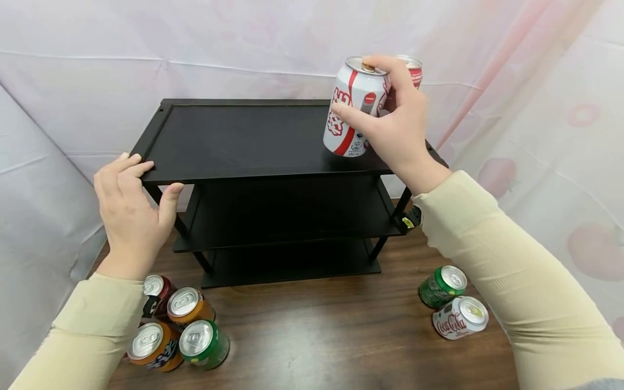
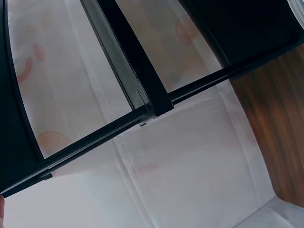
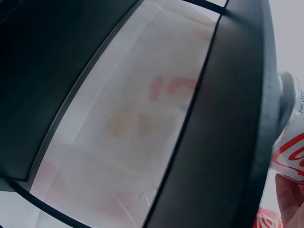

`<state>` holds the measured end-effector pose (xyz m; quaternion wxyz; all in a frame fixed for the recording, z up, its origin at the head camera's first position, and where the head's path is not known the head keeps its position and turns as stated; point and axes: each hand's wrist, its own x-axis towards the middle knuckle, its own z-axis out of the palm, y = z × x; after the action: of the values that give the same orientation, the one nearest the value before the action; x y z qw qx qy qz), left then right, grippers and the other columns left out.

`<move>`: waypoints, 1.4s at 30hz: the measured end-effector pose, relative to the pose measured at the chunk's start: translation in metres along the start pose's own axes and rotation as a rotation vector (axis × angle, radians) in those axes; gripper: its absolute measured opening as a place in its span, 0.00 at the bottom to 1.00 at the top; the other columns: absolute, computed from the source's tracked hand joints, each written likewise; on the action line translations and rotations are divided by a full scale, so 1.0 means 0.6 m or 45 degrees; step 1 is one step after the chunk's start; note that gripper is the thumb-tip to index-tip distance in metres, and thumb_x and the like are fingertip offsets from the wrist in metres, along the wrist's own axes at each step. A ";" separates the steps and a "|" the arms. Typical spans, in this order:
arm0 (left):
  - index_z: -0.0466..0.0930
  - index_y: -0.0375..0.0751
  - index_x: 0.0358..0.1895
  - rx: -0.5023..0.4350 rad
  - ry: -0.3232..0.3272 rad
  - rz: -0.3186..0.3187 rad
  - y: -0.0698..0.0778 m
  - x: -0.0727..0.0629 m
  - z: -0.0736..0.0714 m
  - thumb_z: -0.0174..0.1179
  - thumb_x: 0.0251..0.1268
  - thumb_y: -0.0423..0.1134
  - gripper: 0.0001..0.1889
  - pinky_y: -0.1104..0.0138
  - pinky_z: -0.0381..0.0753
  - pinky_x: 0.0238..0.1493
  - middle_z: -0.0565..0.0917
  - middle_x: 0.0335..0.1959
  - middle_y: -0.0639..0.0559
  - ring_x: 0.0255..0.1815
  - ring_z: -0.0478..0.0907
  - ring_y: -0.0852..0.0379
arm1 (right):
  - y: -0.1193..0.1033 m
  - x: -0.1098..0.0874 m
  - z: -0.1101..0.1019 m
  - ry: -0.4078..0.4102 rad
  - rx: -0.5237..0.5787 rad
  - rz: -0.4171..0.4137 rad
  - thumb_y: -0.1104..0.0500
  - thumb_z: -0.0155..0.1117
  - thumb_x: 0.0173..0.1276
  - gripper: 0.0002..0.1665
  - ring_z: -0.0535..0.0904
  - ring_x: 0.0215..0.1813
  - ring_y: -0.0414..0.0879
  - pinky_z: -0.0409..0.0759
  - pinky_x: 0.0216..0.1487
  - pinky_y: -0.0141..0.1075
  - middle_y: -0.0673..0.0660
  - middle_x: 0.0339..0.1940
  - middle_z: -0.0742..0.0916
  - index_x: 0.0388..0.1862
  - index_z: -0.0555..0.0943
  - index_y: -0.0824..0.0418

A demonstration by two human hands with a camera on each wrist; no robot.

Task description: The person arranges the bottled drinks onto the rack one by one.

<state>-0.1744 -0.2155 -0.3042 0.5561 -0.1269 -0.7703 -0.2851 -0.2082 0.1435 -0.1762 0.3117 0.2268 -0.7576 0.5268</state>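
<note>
My right hand [image 1: 402, 116] grips a white Coca-Cola can [image 1: 343, 130] with a red band, thumb on its near side and a finger over its lid. This can is upright, its base close over the right part of the black rack's top shelf [image 1: 244, 141]. Partly hidden behind the hand is a red-and-white can [image 1: 416, 75]. At the shelf's left front corner my left hand [image 1: 129, 203] rests, fingers over the edge and thumb apart. The right wrist view shows the gripped can [image 3: 294, 142] at the edge; in the left wrist view only a fingertip [image 2: 1, 206] shows.
Two lower shelves [image 1: 287, 211] sit under the top one. On the wooden surface [image 1: 312, 336], a green can [image 1: 209, 346], orange cans [image 1: 190, 309] and a dark red can [image 1: 163, 292] cluster left. A green can [image 1: 439, 287] and white Coca-Cola can [image 1: 453, 322] stand right.
</note>
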 end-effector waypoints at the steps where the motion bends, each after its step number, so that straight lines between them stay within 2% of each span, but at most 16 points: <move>1: 0.71 0.26 0.49 0.000 -0.001 -0.001 0.000 0.000 0.000 0.50 0.65 0.71 0.41 0.46 0.61 0.71 0.72 0.54 0.28 0.63 0.67 0.32 | 0.002 0.001 0.003 0.001 -0.005 -0.022 0.58 0.78 0.53 0.34 0.84 0.38 0.44 0.83 0.41 0.31 0.52 0.44 0.85 0.60 0.77 0.54; 6: 0.71 0.26 0.49 0.021 -0.009 0.002 -0.007 -0.001 -0.005 0.50 0.64 0.71 0.42 0.47 0.61 0.72 0.72 0.55 0.28 0.64 0.67 0.33 | 0.010 0.008 0.021 0.004 -0.021 -0.109 0.57 0.78 0.55 0.35 0.83 0.40 0.42 0.82 0.41 0.31 0.55 0.47 0.86 0.61 0.76 0.57; 12: 0.72 0.27 0.50 0.029 0.001 0.011 -0.015 -0.003 -0.009 0.51 0.64 0.71 0.41 0.47 0.61 0.71 0.73 0.55 0.29 0.64 0.67 0.34 | 0.014 0.016 0.046 0.016 0.012 -0.162 0.59 0.79 0.54 0.36 0.81 0.46 0.42 0.81 0.44 0.32 0.55 0.51 0.85 0.61 0.75 0.60; 26: 0.71 0.26 0.49 0.018 0.006 -0.011 0.008 0.000 -0.006 0.49 0.65 0.72 0.42 0.46 0.62 0.71 0.72 0.54 0.28 0.62 0.67 0.31 | 0.033 0.029 0.069 0.075 -0.039 -0.131 0.55 0.80 0.53 0.38 0.80 0.50 0.38 0.80 0.48 0.30 0.52 0.55 0.84 0.62 0.75 0.61; 33: 0.72 0.26 0.48 0.030 -0.001 0.002 -0.001 -0.007 -0.006 0.50 0.65 0.71 0.42 0.47 0.62 0.71 0.73 0.54 0.28 0.63 0.68 0.32 | 0.038 0.025 0.080 0.066 -0.043 -0.128 0.53 0.81 0.53 0.39 0.79 0.51 0.37 0.80 0.48 0.29 0.52 0.56 0.83 0.63 0.75 0.60; 42: 0.73 0.27 0.49 0.014 0.019 0.015 -0.009 -0.007 -0.007 0.51 0.65 0.70 0.41 0.47 0.61 0.71 0.73 0.55 0.29 0.64 0.68 0.35 | 0.036 0.025 0.083 0.047 -0.075 -0.189 0.52 0.81 0.53 0.40 0.79 0.51 0.37 0.80 0.48 0.28 0.54 0.56 0.83 0.63 0.75 0.61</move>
<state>-0.1725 -0.2216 -0.3087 0.5644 -0.1263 -0.7669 -0.2784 -0.2453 0.1037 -0.1923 0.3703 0.2632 -0.7481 0.4838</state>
